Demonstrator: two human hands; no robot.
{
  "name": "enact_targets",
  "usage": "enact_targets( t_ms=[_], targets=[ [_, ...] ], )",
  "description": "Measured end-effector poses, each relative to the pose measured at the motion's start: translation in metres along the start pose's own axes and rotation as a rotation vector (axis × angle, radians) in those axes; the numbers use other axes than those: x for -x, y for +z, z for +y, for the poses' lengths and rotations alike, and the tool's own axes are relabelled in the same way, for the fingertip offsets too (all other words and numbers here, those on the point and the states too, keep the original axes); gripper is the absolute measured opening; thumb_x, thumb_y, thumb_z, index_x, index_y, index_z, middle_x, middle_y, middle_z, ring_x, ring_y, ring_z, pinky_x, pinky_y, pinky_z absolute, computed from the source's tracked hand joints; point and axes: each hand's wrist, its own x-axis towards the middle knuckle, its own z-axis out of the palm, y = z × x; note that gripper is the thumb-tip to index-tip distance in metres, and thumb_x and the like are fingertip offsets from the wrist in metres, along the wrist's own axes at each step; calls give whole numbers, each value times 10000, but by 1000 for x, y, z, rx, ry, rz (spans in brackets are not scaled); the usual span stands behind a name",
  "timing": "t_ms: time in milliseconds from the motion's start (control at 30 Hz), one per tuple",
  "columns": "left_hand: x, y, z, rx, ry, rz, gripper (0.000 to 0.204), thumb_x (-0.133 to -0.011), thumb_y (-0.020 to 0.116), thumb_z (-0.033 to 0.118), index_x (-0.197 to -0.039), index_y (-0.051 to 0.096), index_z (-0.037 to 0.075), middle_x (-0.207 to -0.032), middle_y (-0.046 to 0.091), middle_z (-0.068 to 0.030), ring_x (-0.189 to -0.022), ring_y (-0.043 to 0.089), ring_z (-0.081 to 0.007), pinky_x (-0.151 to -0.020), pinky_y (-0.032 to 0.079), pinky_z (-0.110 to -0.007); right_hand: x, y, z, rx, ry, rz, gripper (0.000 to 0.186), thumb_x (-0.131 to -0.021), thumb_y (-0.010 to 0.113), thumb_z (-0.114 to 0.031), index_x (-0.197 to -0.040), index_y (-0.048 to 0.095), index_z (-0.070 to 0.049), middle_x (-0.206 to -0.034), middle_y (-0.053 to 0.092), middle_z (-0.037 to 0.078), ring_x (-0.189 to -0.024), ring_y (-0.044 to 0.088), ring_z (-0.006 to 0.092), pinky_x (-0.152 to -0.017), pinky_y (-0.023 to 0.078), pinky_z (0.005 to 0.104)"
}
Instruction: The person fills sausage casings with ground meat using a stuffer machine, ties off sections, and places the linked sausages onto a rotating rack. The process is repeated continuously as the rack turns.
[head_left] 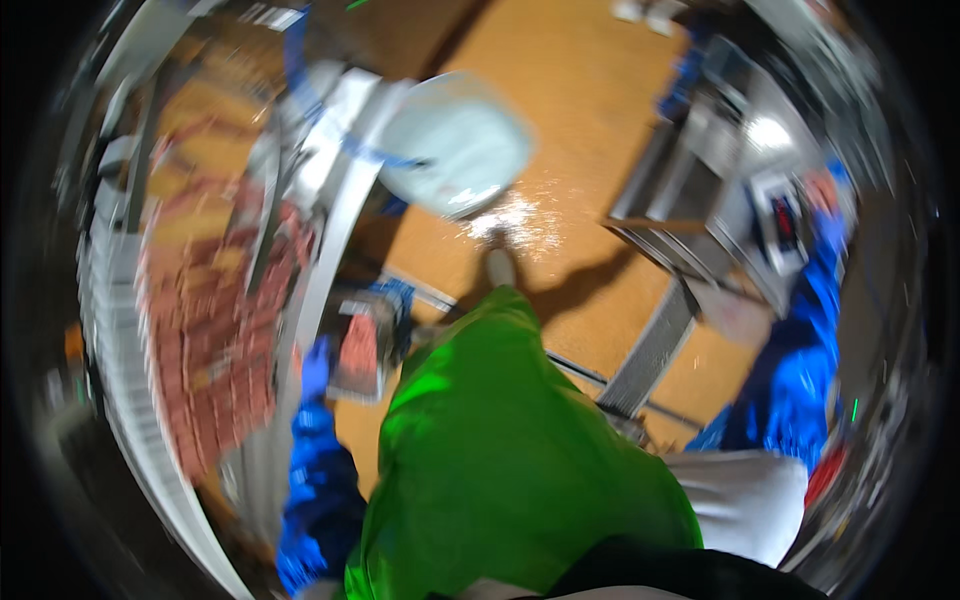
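Head view: green apron [530, 450] nearest, filling the lower middle between the two forearms; white garment [740, 500] beside it, below the right forearm; blue sleeves on both arms.

Hands well apart, one out to each side; left hand [315, 372] at the near edge of the tray [372, 385], which sits just to its right with a pink piece [358, 342] lying in it; fingers smeared by motion, so cannot tell whether they grip the rim or only rest against it. Right hand [824, 192] reaches far forward, at the right side of a pale boxed device [770, 222] with a dark panel showing a little red; whether the fingers press, hold or merely lie near it, cannot tell.

Left of the left hand, a broad bed of reddish pieces [215, 340] in rough rows, yellowish ones farther forward; a metal rail [345, 215] runs ahead of that hand, along the bed's right side; beyond the hand, ahead and to the right, a large pale tub [455, 140], rounded at the corners.

Metal stand [665, 185] left of the right hand; orange-brown floor [590, 130] between the hands; a shoe [500, 265] on it, just past the apron.
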Motion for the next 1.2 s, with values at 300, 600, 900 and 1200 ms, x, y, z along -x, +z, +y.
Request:
enact_targets(
  t_ms=[300,600,900,1200],
  targets=[
    [-83,174,-1,-1239,110,596,277,-925,551,275,-1019,638,29,-962,647,-96,-893,592,-204,-825,476,-350,-18,39,-14,604,-228,86,405,-931,530,-54,-1335,514,-33,-1208,623,91,-1063,607,197,-936,466,290],
    [-125,318,-18,-1325,308,158,454,-857,665,271,-1232,550,42,-1210,576,-174,-1125,564,-308,-955,445,-388,-179,100,-488,-1170,664,-334,533,-905,596,-275,-1352,418,-45,-781,468,-38,-697,472,68,-674,434,240],
    [-21,257,57,-1326,800,522,463,-910,608,210,-1325,484,47,-1197,556,-158,-1078,574,-312,-920,449,-405,-256,150,-849,-2256,355,-1124,589,-886,549,-58,-1419,315,30,-1209,541,119,-1113,553,209,-989,424,342],
    [106,203,166,-860,503,673,289,-928,570,312,-934,605,25,-782,607,-48,-717,596,-149,-569,459,-304,-271,149,-966,-2015,8,-1151,417,-870,604,-77,-1246,461,32,-1171,588,128,-1062,603,222,-950,466,337]
  ],
)
